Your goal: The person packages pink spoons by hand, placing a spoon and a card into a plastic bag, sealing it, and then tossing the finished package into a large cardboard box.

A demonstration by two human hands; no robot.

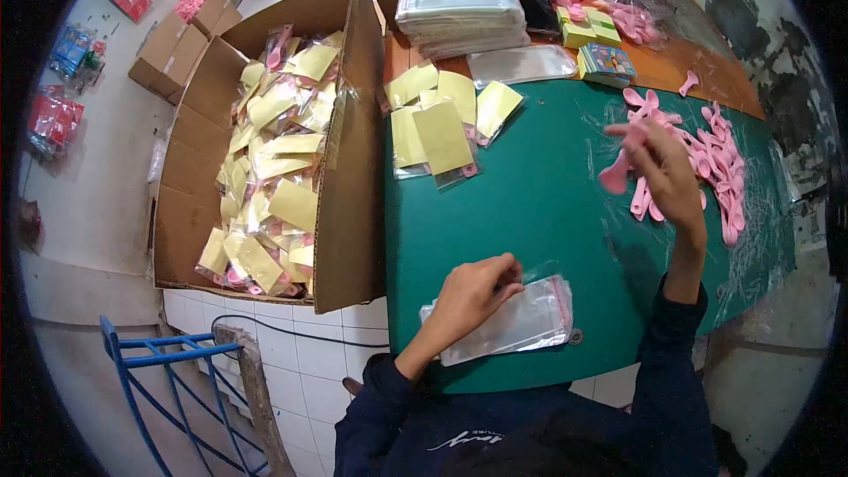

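One spoon [614,177] in right hand [669,175], bags [530,316] under half-curled left hand [471,299].

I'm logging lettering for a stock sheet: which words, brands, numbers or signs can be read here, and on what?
None can be read with certainty.
Dark shirt: pale script with smaller lettering beneath, too small and blurred.
Printed card stack: any print is too small.
Red packets at far left: too blurred.
Clear bags: no legible text.

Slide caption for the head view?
Right hand holds a pink plastic spoon; left hand over clear plastic bags on a green tabletop.
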